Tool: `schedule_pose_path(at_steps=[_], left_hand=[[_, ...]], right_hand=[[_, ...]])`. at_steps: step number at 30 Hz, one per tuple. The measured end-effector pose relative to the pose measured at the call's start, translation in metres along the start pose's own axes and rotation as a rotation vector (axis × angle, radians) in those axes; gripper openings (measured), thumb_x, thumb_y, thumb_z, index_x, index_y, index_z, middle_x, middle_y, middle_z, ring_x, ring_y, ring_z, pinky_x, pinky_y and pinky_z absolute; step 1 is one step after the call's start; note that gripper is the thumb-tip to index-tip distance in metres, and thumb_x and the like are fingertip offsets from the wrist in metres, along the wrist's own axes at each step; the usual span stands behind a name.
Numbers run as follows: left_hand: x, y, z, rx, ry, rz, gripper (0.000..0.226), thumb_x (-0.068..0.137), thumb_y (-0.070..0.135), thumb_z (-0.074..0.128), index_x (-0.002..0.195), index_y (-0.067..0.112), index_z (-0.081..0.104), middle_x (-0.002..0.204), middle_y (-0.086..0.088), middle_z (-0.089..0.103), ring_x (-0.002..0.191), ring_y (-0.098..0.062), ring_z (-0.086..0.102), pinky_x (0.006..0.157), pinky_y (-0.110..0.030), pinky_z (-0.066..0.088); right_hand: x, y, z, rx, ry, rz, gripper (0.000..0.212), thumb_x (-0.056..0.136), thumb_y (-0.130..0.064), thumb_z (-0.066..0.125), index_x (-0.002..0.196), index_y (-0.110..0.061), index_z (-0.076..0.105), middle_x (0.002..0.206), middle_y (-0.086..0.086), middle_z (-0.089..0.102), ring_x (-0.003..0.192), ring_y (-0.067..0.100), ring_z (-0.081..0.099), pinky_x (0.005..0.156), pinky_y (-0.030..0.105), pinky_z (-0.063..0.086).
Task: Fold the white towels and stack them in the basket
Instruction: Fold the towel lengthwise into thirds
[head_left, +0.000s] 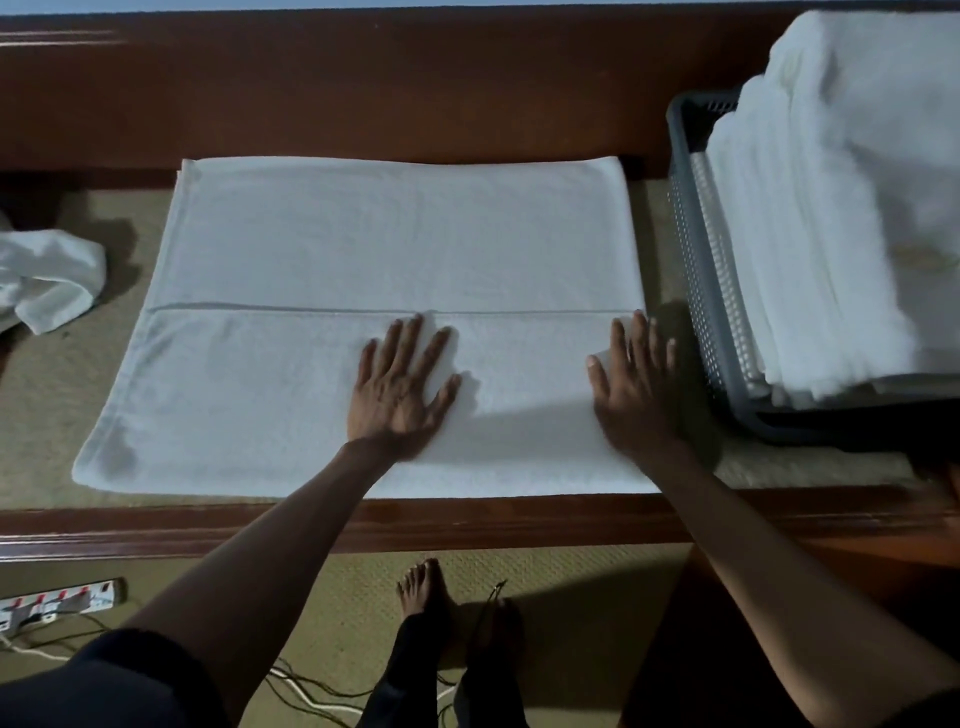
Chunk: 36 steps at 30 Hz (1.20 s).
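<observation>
- Fingers (410, 338) of the left hand (402, 387): straight and spread wide, lying flat on the cloth, holding nothing. The tips reach the folded edge that runs across the white towel (363, 234).
- Fingers (641, 338) of the right hand (636, 387): straight and closer together, palm down, pressed flat on the towel's right edge. The thumb is held apart to the left. Nothing is gripped.
- Both forearms reach in from the near side. The left hand is at mid-width of the towel and the right is at its right end.
- White towel: spread flat in the middle of the green-matted surface (670, 244). The near portion is laid over as a second layer, and its edge forms a straight line from side to side.
- Basket (691, 234): grey, perforated wall, just beside the towel's right edge.
- Stacked towels (831, 208): folded, white, inside the basket and rising well above its rim.
- Crumpled towel (47, 275): white, unfolded, at the left edge of the surface, apart from the flat towel.
- Wooden rail (467, 519): borders the near side of the surface.
- Floor below: a bare foot (426, 597), a power strip (57, 603) at the left, and loose cables (311, 691).
</observation>
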<state>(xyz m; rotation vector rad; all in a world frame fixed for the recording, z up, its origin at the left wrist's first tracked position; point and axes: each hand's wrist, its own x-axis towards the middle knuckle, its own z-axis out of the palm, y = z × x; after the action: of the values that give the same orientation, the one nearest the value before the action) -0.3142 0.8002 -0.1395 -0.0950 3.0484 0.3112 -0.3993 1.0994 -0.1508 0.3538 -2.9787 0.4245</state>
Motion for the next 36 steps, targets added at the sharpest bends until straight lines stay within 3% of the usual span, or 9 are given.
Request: schedule_pose_path(at_steps=[4,9,16,20,26,30,33,36], left_hand=[[0.001,-0.001,0.003,-0.002,0.006,-0.011,0.066,0.105,0.065,0.020,0.163,0.041,0.000,0.172,0.000,-0.007,0.159,-0.022,-0.007,0.128,-0.052,0.004],[0.003,-0.009,0.009,-0.031,-0.007,-0.013,0.062,0.107,0.060,0.020,0.163,0.041,0.000,0.172,0.001,-0.007,0.158,-0.020,-0.009,0.128,-0.051,0.004],[-0.017,-0.072,-0.002,-0.051,-0.039,0.017,0.060,0.107,0.060,0.018,0.162,0.045,-0.001,0.172,0.005,-0.006,0.158,-0.019,-0.010,0.128,-0.047,-0.001],[-0.029,-0.138,-0.016,-0.065,-0.035,-0.069,0.058,0.107,0.061,0.018,0.161,0.048,-0.002,0.172,0.007,-0.007,0.158,-0.019,-0.008,0.127,-0.050,0.001],[-0.039,-0.235,-0.037,-0.023,0.025,-0.241,0.059,0.106,0.062,0.014,0.162,0.045,0.003,0.172,0.001,0.006,0.159,-0.026,0.006,0.125,-0.053,0.005],[-0.042,-0.261,-0.045,-0.036,0.035,-0.306,0.062,0.105,0.063,0.009,0.163,0.042,0.000,0.172,-0.002,0.007,0.159,-0.026,0.006,0.126,-0.051,0.007],[-0.038,-0.257,-0.048,-0.083,0.073,-0.347,0.064,0.105,0.062,0.015,0.163,0.035,0.013,0.171,-0.003,0.015,0.158,-0.026,0.011,0.126,-0.050,0.008],[-0.018,-0.243,-0.055,-0.150,0.180,-0.450,0.061,0.100,0.056,0.033,0.151,0.021,0.041,0.158,-0.007,0.041,0.147,-0.033,0.030,0.120,-0.061,0.018]], right_hand=[[-0.009,-0.065,0.007,0.117,0.079,-0.112,0.062,0.107,-0.040,0.036,0.158,-0.005,0.029,0.167,0.019,0.016,0.156,0.033,0.012,0.126,0.052,0.010],[-0.024,-0.146,0.048,0.369,0.291,-0.131,0.047,0.104,-0.018,0.056,0.143,0.007,0.049,0.153,0.028,0.041,0.146,0.038,0.038,0.114,0.053,0.039],[-0.007,-0.160,0.070,0.162,0.195,0.023,0.044,0.107,-0.026,0.044,0.148,-0.011,0.050,0.158,0.016,0.041,0.148,0.031,0.037,0.119,0.051,0.029],[-0.009,-0.165,0.063,0.095,0.186,0.021,0.048,0.108,-0.036,0.042,0.151,-0.013,0.046,0.159,0.013,0.040,0.150,0.030,0.032,0.120,0.048,0.026],[-0.004,-0.170,0.055,0.054,0.096,0.069,0.047,0.107,-0.035,0.038,0.149,-0.015,0.044,0.159,0.010,0.038,0.150,0.029,0.030,0.120,0.049,0.026],[-0.001,-0.169,0.054,-0.018,0.049,0.072,0.048,0.107,-0.036,0.032,0.149,-0.015,0.041,0.159,0.008,0.036,0.149,0.026,0.029,0.119,0.046,0.025],[0.003,-0.173,0.053,-0.040,0.065,0.076,0.045,0.107,-0.035,0.035,0.145,-0.015,0.046,0.154,0.008,0.043,0.144,0.026,0.037,0.114,0.044,0.030],[0.023,-0.176,0.045,0.012,0.181,0.121,0.029,0.102,-0.030,0.047,0.120,-0.012,0.061,0.126,0.010,0.061,0.117,0.034,0.055,0.092,0.044,0.043]])
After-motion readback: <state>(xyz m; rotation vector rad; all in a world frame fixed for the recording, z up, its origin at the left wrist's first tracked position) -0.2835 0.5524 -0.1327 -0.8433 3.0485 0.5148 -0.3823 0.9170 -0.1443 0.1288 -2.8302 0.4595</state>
